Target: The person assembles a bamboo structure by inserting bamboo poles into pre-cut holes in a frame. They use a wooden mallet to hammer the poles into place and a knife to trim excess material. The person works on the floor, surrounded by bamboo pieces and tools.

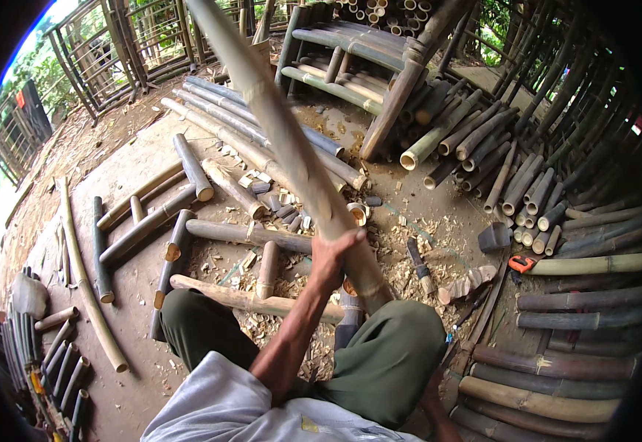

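Observation:
My left hand (pixel 336 258) is closed around a thick, long bamboo pole (pixel 288 129). The pole slants from the top of the view down to between my knees, and its lower end is beside my right thigh. Just under that hand, the hollow end of another bamboo piece (pixel 358 214) faces me. On the ground ahead and to the left lies a ladder-like bamboo frame (pixel 251 234) with short crosspieces. Of my right arm only a part of the forearm (pixel 435 409) shows at the lower edge; the hand itself is out of sight.
Pale wood chips (pixel 439 247) litter the ground. Stacked bamboo lengths (pixel 579 300) fill the right side, near an orange-and-black tool handle (pixel 520 264). A bamboo bench (pixel 343 44) stands ahead. Loose poles (pixel 89 272) and a bundle of short pieces (pixel 63 368) lie left.

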Demonstrator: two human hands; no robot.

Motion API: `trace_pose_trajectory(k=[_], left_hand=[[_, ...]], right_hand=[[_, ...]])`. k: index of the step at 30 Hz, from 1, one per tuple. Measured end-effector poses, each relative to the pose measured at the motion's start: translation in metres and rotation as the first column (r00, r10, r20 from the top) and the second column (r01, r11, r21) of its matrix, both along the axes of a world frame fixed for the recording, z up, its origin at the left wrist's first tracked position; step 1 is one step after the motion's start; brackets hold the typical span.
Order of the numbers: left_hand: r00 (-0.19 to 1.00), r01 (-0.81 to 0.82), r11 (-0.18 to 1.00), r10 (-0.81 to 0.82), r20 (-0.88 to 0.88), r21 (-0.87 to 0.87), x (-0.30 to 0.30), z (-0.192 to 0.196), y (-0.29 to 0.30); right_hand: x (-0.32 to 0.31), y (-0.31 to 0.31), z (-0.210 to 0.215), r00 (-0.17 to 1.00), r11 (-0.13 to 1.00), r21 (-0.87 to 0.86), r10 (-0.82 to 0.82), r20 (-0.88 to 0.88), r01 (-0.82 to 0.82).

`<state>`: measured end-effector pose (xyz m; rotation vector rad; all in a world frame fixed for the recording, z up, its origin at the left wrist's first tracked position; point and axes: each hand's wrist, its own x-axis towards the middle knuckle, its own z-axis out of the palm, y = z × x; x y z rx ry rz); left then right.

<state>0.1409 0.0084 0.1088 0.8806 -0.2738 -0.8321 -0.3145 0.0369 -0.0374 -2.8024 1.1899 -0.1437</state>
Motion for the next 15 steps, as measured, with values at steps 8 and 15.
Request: trace_pose_trajectory(k=[8, 15], left_hand=[[0.865, 0.025, 0.979, 0.080, 0.495, -0.201, 0.052, 0.178, -0.050], [0.709, -0.050, 0.997, 0.079, 0.701, -0.062, 0.042, 0.191, -0.042]], right_hand=[[0.196, -0.117, 0.012, 0.896, 0.664, 0.692, -0.073, 0.438, -0.284], [0.286, -0.144, -0.002, 0.877, 0.646, 0.676, -0.020, 0.479, -0.355]])
